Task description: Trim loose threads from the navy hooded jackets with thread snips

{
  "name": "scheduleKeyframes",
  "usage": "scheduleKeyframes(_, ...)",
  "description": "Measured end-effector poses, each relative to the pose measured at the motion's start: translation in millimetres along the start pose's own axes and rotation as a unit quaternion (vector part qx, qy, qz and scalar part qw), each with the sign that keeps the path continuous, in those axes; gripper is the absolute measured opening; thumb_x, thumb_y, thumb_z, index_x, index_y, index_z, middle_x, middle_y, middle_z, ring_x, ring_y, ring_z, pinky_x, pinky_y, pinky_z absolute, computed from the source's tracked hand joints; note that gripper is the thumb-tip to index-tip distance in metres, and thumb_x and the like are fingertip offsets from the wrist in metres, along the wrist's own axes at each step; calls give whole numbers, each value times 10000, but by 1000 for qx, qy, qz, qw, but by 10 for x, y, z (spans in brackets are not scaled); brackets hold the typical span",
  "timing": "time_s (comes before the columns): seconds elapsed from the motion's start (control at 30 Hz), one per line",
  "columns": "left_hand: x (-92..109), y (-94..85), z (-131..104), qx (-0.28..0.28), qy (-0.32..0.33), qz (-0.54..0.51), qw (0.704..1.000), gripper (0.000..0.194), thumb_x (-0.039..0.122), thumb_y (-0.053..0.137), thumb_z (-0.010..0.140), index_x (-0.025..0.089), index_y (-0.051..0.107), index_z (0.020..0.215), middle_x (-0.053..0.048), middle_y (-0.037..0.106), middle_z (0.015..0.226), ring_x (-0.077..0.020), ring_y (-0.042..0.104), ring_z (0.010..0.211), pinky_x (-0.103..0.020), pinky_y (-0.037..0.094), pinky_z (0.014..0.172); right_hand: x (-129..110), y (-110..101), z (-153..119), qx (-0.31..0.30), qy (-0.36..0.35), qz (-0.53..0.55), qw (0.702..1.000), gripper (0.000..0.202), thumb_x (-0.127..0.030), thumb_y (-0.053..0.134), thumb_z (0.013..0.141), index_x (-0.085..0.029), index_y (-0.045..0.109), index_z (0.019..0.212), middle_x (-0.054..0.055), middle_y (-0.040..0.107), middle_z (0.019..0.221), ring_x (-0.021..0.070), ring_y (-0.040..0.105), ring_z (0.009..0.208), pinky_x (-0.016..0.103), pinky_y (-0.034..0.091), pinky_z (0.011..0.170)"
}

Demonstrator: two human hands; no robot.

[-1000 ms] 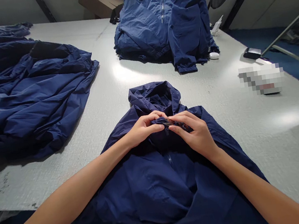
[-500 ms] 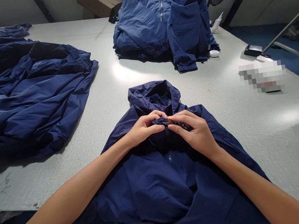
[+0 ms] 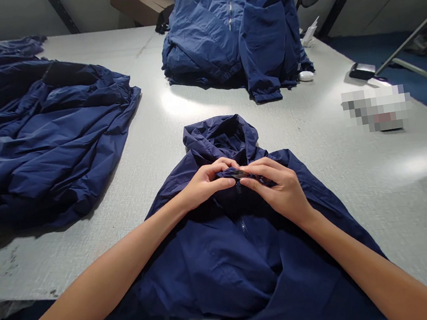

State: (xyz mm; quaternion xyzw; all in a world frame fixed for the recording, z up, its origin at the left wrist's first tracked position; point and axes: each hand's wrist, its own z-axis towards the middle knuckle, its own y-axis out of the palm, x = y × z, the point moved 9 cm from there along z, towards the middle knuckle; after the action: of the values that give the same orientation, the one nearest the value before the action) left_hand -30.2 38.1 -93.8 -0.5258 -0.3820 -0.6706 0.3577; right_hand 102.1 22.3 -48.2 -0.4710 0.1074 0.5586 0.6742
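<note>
A navy hooded jacket (image 3: 212,256) lies in front of me, its hood (image 3: 216,127) pointing away and its lower part reaching over the table's near edge. Below the hood, my left hand (image 3: 211,182) pinches a bunched fold of the jacket between thumb and fingers. My right hand (image 3: 277,185) grips the same fold from the other side, its fingertips close to those of the left. A small greyish strip shows between the fingertips; I cannot make out what it is. The jacket's zipper (image 3: 243,225) runs down below my hands.
Navy garments (image 3: 42,142) are heaped on the left of the white table (image 3: 364,201). At the back stands a pile of blue jackets (image 3: 215,42), with a small white object (image 3: 306,76) beside it. A black device (image 3: 362,71) lies near the right edge. Behind is a cardboard box (image 3: 142,2).
Both hands stay at the same fold, with almost no visible movement. The view has shifted very slightly.
</note>
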Motion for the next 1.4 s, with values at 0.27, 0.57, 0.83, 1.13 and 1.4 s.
scheduleKeyframes(0.27,1,7,10,-5,3,-13,1000,142,251,714,788,170,615,724,-54,571,1048,-201,533,1050,-326,374,990,9,1,-2,2,3,2,1000,156,-230,709,866,-237,729,1021,11,699,953,129,659,843,242,544,771)
scheduleKeyframes(0.57,-24,-2,0,-3,2,-12,1000,148,263,715,790,170,620,726,-54,570,1056,-202,535,1041,-324,380,974,46,11,-21,18,-2,4,1000,157,-257,707,866,-251,737,1020,19,703,954,145,666,816,259,554,743)
scheduleKeyframes(0.83,-20,-8,3,-2,4,-7,1000,155,240,710,790,169,602,702,-50,567,1048,-195,529,1035,-316,375,963,107,28,-21,24,15,33,999,142,-261,726,850,-253,742,991,17,699,926,148,659,788,285,559,745)
scheduleKeyframes(1.13,-14,-4,11,5,-2,-14,1000,161,239,710,778,167,594,693,-50,565,1026,-203,529,1042,-336,359,999,88,25,-21,32,3,40,999,130,-245,726,850,-248,744,978,13,706,909,139,657,777,271,561,725)
scheduleKeyframes(1.4,-17,4,6,2,-2,-13,1000,143,254,707,787,171,614,717,-49,559,1031,-203,531,1047,-343,352,1016,78,21,-35,36,-6,31,999,123,-259,711,862,-244,741,981,23,707,917,144,664,783,271,567,723)
